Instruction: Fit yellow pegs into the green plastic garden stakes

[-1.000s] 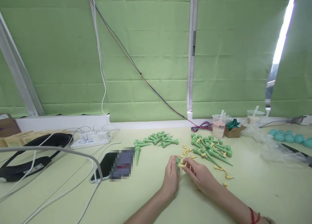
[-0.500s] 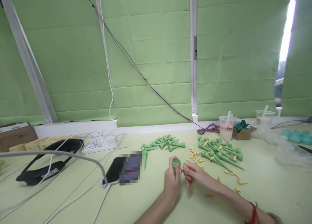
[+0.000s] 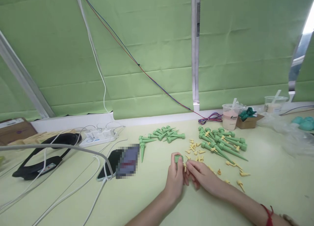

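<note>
Bare forearms, red wrist cord (image 3: 268,213)

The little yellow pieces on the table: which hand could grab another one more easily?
Probably the right hand. The yellow pieces lie just beyond its fingers, and the left hand is already gripping a green spike.

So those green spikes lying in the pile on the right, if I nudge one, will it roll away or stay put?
A green spike is a tapered cone with a wider round cap, so it would probably roll in a curve rather than straight. It looks like thin moulded plastic, likely stiff and light. Lying tangled in the pile with yellow clips beside it, a nudged one may shift its neighbours.
</note>
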`<move>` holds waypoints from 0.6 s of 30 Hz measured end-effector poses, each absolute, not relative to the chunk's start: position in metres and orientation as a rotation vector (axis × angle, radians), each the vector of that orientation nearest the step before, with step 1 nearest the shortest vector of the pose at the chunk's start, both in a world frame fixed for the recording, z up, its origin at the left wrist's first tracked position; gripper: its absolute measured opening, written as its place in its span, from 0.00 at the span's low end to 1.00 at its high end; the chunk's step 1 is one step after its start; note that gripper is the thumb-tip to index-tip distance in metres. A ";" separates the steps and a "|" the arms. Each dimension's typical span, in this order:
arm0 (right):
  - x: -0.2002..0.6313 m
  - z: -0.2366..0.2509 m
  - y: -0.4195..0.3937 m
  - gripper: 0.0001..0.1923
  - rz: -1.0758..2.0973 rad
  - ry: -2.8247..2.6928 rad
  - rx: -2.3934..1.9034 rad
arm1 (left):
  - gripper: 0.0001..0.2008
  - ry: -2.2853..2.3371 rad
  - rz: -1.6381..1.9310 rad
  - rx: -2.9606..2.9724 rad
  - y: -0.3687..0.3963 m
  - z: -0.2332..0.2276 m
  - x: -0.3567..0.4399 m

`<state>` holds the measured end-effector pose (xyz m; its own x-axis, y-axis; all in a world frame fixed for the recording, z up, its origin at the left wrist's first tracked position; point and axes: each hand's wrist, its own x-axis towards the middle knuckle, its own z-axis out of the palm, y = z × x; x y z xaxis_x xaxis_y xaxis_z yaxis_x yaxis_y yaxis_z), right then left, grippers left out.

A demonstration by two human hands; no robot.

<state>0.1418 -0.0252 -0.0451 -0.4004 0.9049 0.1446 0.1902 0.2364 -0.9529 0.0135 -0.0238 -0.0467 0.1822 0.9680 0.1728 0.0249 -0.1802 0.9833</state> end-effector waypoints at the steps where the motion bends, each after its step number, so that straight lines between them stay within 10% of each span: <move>1: 0.143 -0.046 -0.025 0.23 1.125 -1.822 -1.046 | 0.18 1.014 1.181 1.412 -0.024 -0.047 0.016; 18: 0.159 -0.047 -0.019 0.10 -0.207 -2.185 -0.732 | 0.20 0.981 1.294 0.962 -0.031 -0.052 0.026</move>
<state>0.1592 -0.0193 -0.0471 -0.5088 0.4353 0.7427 0.5670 0.8186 -0.0913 0.0260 -0.0312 -0.0517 0.0289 0.9989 -0.0356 -0.3039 0.0427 0.9517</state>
